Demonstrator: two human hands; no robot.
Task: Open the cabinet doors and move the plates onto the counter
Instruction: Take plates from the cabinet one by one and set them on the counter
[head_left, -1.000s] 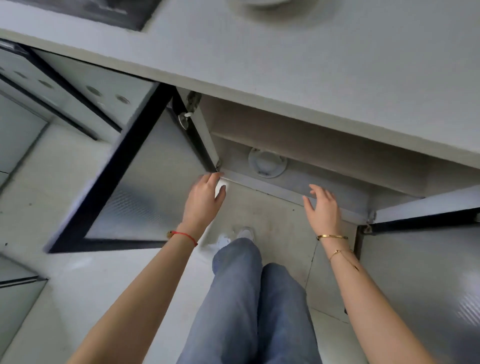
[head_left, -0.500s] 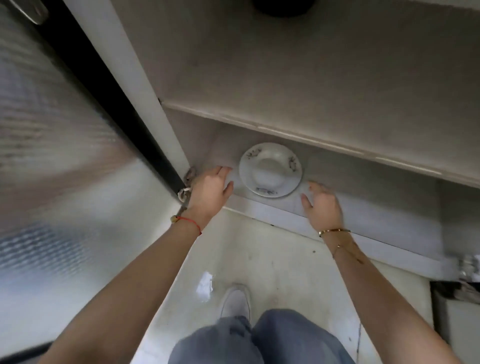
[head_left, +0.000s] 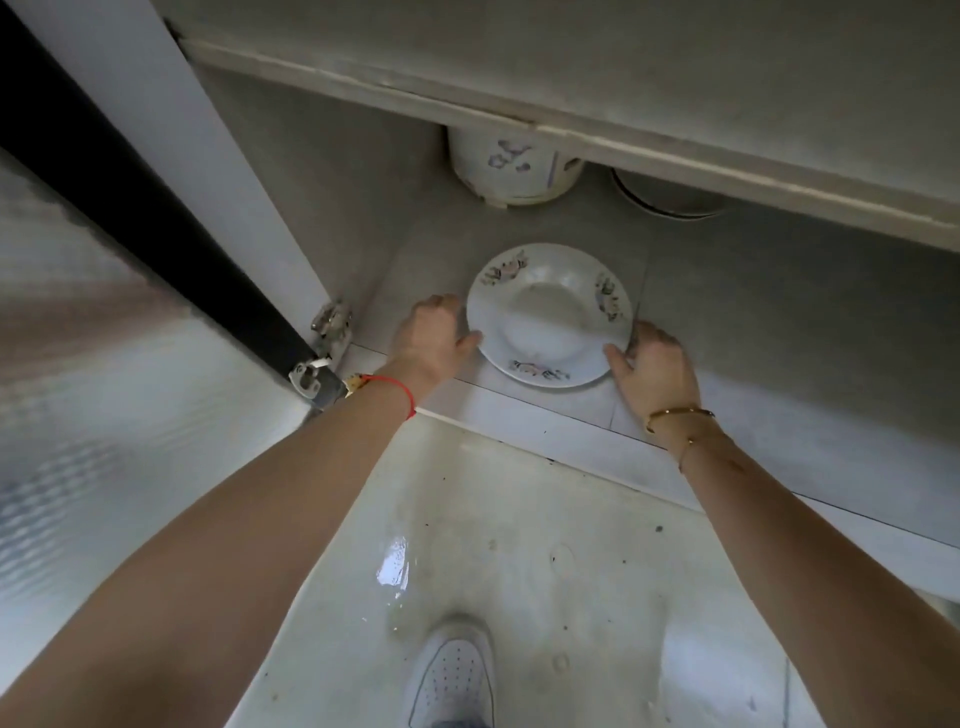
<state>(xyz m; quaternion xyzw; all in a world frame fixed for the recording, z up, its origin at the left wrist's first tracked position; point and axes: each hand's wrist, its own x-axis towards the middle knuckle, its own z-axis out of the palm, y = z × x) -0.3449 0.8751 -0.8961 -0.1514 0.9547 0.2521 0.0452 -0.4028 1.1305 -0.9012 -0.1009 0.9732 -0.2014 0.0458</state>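
Note:
A white plate (head_left: 548, 312) with small flower prints lies on the grey bottom shelf (head_left: 779, 338) of the open cabinet, near its front edge. My left hand (head_left: 434, 338) is against the plate's left rim, thumb on the edge. On the lower right rim sits my right hand (head_left: 652, 369), thumb on the edge and fingers curled around it. The plate rests flat on the shelf between both hands.
The frosted-glass left door (head_left: 78, 364) with a black frame stands open at the left, on its hinge (head_left: 330, 322). Behind the plate are a white flowered pot (head_left: 514, 169) and another round dish (head_left: 670, 195), half hidden under the upper shelf (head_left: 571, 62). My white shoe (head_left: 454, 675) is on the floor below.
The view dropped and closed in on the bottom shelf. Both hands moved inward from the shelf edge to the plate's two sides.

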